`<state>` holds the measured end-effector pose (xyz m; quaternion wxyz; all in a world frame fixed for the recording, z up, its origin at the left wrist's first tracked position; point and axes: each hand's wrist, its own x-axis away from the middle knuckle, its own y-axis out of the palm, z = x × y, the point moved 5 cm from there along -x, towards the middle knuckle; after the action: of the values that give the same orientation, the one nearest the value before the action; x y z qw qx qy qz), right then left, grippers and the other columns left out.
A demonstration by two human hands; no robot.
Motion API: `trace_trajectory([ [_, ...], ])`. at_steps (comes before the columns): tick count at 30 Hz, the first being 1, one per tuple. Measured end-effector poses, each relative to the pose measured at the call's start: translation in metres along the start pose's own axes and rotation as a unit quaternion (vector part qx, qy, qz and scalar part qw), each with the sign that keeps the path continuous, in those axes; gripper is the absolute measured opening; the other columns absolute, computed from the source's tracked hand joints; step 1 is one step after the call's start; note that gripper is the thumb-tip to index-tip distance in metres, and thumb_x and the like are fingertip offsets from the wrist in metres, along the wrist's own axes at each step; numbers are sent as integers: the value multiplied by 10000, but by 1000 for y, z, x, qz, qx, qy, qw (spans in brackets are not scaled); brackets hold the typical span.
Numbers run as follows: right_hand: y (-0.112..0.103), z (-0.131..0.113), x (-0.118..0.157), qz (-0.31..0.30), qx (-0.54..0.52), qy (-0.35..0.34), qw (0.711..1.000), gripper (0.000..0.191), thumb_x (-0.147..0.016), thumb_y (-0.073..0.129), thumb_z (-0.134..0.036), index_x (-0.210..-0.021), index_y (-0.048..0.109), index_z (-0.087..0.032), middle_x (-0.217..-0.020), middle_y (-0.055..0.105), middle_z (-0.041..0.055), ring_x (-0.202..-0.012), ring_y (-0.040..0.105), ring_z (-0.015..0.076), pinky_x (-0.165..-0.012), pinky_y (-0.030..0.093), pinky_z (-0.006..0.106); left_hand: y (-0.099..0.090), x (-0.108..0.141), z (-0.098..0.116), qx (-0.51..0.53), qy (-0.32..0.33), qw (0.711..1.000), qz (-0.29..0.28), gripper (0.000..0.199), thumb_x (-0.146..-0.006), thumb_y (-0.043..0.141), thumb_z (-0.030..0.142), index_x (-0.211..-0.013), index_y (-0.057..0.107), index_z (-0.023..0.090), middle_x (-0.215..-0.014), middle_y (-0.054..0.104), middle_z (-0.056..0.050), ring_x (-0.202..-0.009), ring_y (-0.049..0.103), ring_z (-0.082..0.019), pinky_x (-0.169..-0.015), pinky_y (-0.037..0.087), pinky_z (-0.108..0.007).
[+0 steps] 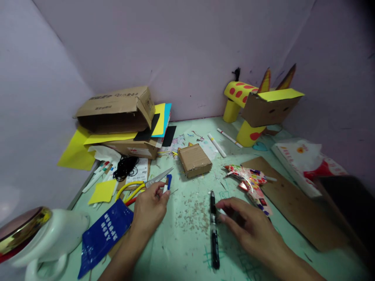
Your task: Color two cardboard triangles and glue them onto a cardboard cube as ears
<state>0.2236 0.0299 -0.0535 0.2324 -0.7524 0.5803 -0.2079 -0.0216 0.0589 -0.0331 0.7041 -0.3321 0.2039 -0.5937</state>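
My left hand is closed in a pinch on a small blue and white item, beside the open blades of the yellow-handled scissors. On the right, my right hand has thumb and forefinger drawn together around a small white thing, mostly hidden by the fingers. Just left of those fingertips lies a black pen. Brown crumbs are scattered between the hands. A small closed cardboard box sits beyond them.
An open carton rests on coloured paper at the back left. A yellow, red-spotted cardboard animal stands back right. Nearby are a glue gun, cardboard sheet, blue packet, black cord, markers and white mug.
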Motion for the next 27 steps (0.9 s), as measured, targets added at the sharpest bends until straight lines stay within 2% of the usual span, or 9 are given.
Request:
trace_trajectory([
  [3, -1, 2, 0, 6, -32, 14, 999, 315, -849, 450, -338, -1070, 599, -169, -862, 673, 76, -754, 619, 220, -678, 490, 351, 10, 8, 7, 80, -11, 994, -68, 366, -684, 551, 420, -908, 627, 142, -664, 558, -8, -569, 501, -141, -533, 375, -260],
  [6, -3, 0, -1, 11, -3, -6, 1000, 276, -850, 452, -320, -1005, 627, -174, -888, 682, 82, -772, 626, 222, -690, 490, 352, 23, 21, 14, 152, -20, 976, -153, 352, -608, 625, 441, -790, 625, 139, -585, 531, 10, -521, 485, -113, -491, 376, -226],
  [10, -6, -2, -2, 24, 49, -26, 998, 216, -818, 485, -267, -933, 645, -179, -845, 680, 76, -741, 617, 221, -665, 471, 343, 46, 39, 14, 259, -105, 920, -276, 437, -560, 699, 505, -785, 565, 156, -538, 539, 20, -412, 414, -70, -385, 292, -178],
  [12, -4, 1, -2, 9, 31, -5, 999, 180, -807, 495, -257, -897, 633, -183, -741, 660, 47, -655, 598, 199, -601, 457, 309, 53, 44, 14, 280, -137, 898, -312, 473, -555, 701, 529, -804, 537, 162, -538, 538, 28, -382, 373, -50, -361, 256, -165],
  [14, -2, 3, -3, 2, -1, 15, 1000, 145, -797, 501, -254, -855, 614, -186, -669, 632, 23, -607, 582, 183, -569, 447, 287, 56, 44, 16, 268, -134, 899, -320, 481, -557, 680, 542, -803, 526, 158, -534, 525, 34, -373, 358, -46, -356, 254, -169],
  [17, -5, 3, -3, 22, -41, 21, 999, 114, -779, 510, -240, -810, 605, -186, -702, 640, 27, -635, 594, 178, -594, 457, 283, 55, 42, 21, 244, -116, 914, -304, 437, -568, 635, 525, -769, 513, 156, -535, 502, 40, -380, 358, -49, -370, 265, -182],
  [20, -12, 0, -4, 31, -62, 41, 997, 99, -755, 555, -237, -793, 627, -182, -719, 655, 31, -645, 598, 175, -602, 460, 283, 49, 39, 23, 199, -88, 941, -261, 364, -594, 598, 484, -724, 522, 153, -541, 458, 50, -430, 383, -61, -412, 288, -188],
  [23, -20, -2, -6, 34, -137, 70, 987, 95, -700, 634, -258, -750, 641, -177, -687, 659, 25, -637, 603, 169, -588, 463, 271, 37, 33, 18, 128, -57, 974, -179, 336, -659, 553, 470, -765, 562, 151, -562, 471, 39, -484, 431, -92, -465, 339, -215],
  [27, -29, -1, -8, 35, -268, 117, 956, 175, -625, 727, -282, -746, 666, -171, -691, 676, 22, -611, 606, 151, -570, 472, 256, 21, 21, 10, 16, -10, 998, -53, 376, -754, 493, 422, -1012, 593, 167, -625, 545, 16, -550, 499, -151, -537, 365, -268],
])
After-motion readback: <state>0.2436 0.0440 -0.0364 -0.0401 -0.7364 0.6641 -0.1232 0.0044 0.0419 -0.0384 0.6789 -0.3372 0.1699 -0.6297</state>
